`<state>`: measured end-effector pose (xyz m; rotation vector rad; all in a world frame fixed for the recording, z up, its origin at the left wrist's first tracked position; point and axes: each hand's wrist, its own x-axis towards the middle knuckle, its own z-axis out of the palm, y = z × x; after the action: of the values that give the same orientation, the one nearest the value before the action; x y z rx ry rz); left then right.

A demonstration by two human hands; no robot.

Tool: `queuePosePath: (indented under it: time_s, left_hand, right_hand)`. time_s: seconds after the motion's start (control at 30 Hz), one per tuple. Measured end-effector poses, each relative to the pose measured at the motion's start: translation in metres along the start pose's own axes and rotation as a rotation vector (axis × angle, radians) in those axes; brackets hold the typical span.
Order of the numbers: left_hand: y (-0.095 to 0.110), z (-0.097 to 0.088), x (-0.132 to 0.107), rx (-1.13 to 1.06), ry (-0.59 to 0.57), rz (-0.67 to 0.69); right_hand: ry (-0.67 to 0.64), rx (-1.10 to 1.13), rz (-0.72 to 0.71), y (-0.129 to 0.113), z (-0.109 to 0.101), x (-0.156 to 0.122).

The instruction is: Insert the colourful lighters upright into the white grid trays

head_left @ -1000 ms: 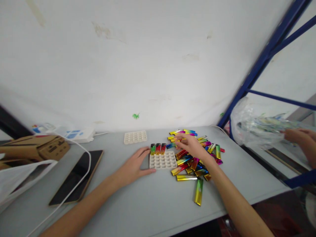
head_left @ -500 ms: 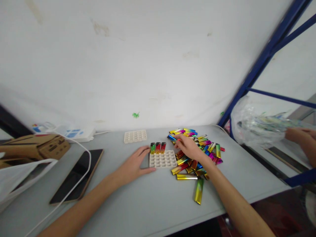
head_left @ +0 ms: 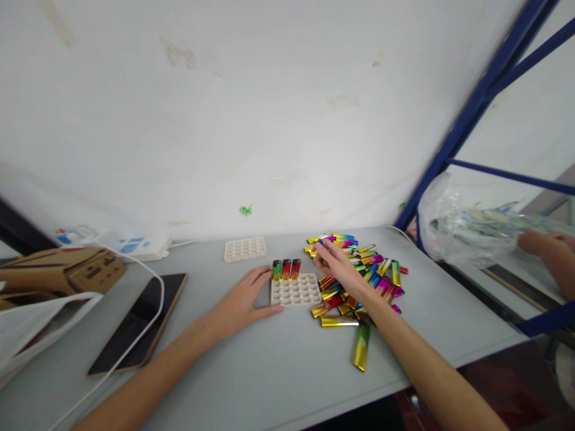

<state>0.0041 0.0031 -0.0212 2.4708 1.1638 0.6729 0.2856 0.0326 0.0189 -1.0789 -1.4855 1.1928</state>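
Steadying side: my left hand (head_left: 240,303), fingers spread open about the left edge of the off-white tray (head_left: 295,294).
Picking side: my right hand (head_left: 338,263), fingers closed on what appears to be a blue lighter (head_left: 321,242), at the pile's far left.
Change: less of the blue lighter shows than half a second ago, fingers now curled further round it; tray count unchanged at three.
Blue lighter, axis: cannot tell; visible end toward the wall (head_left: 251,120).
Tray lighters (head_left: 286,269): upright in the far row, dark tops up.
Lighter pile (head_left: 329,307): lying on the surface (head_left: 269,371), right of the tray, long axes mixed.
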Motion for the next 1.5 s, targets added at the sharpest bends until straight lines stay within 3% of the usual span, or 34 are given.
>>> queuePosePath:
  time_s: [0.27, 0.47, 0.7, 0.87, 1.07, 1.2, 1.33, 1.5]
  left_hand:
    - [-0.002, 0.002, 0.000, 0.006, -0.002, -0.015]
    - [-0.001, 0.001, 0.000, 0.018, -0.032, -0.032]
    - [0.002, -0.002, 0.001, 0.026, -0.032, -0.030]
    - [0.001, -0.001, 0.001, 0.014, -0.013, -0.006]
    - [0.001, 0.000, 0.001, 0.010, -0.006, 0.002]
    - [0.001, 0.000, 0.000, 0.014, -0.012, -0.008]
    - [0.001, 0.000, 0.000, 0.010, -0.022, -0.017]
    - [0.000, 0.000, 0.000, 0.010, -0.012, -0.012]
  right_hand:
    - [0.205, -0.430, -0.106, 0.014, 0.002, 0.002]
    - [0.231, -0.467, -0.129, 0.018, 0.003, 0.005]
    - [0.108, -0.431, -0.235, 0.012, 0.002, 0.002]
    - [0.026, -0.572, -0.410, 0.004, -0.001, -0.001]
    - [-0.052, -0.600, -0.308, 0.001, -0.003, -0.005]
    - [-0.125, -0.677, -0.342, 0.002, -0.008, -0.004]
    - [-0.287, -0.727, -0.378, 0.003, -0.013, -0.003]
    - [-0.330, -0.771, -0.319, 0.006, -0.016, -0.003]
